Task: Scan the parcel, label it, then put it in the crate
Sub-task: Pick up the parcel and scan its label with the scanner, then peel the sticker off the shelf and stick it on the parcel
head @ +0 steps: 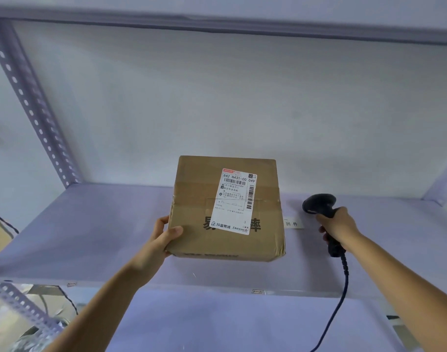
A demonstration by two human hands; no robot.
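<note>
Holding cardboard parcel (226,212) at frame centre, above shelf board (90,224): left hand (158,240) clamps its lower left corner, thumb on top, fingers hidden behind. Shipping label (236,201) reads "642 H431-00 049"; smaller print illegible. Right hand (339,226) wraps fingers around barcode scanner (321,212), right of parcel, apart. Cable (339,295) exits bottom edge. Shelf tag (292,223) reads "回件".

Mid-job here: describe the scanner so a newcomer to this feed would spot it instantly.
Start at the pale purple shelf and find the brown cardboard parcel that the left hand grips. To the right of it, the right hand holds the scanner. It is the only black object, pistol-shaped, with a coiled cable trailing down.
</note>
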